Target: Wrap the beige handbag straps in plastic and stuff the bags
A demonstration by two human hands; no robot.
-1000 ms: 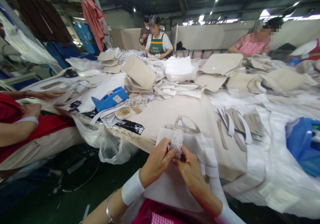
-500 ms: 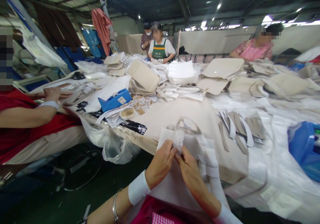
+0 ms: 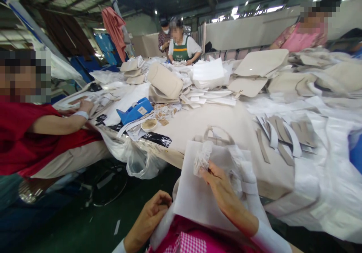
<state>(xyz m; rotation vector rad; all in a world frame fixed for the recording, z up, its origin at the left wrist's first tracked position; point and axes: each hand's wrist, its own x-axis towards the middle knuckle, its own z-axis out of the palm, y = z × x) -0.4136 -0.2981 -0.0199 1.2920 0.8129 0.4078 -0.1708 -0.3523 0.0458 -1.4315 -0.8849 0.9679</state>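
My right hand (image 3: 222,187) pinches the lower end of a crumpled, translucent white wrapping (image 3: 204,155). This bunch lies over a white sheet (image 3: 192,192), which covers the front of a beige handbag on my lap, leaning against the table edge. The bag's looped handle (image 3: 219,132) stands up behind the sheet. More white wrapping (image 3: 249,174) runs down the bag's right side. Lower left, my left hand (image 3: 152,215) is beside the bag's left edge with its fingers curled; whatever they may hold is hidden.
A blue tape dispenser (image 3: 135,111), a tape roll (image 3: 149,124) and string tags (image 3: 165,111) lie left on the table (image 3: 209,113). Beige and white strips (image 3: 279,132) lie right. Beige bag pieces (image 3: 254,64) are piled behind. A co-worker in red (image 3: 36,128) sits close at left.
My left hand has let go of the crumpled wrapping and moved down and left to the bag's side. My right hand still holds the wrapping. The view has shifted slightly left.
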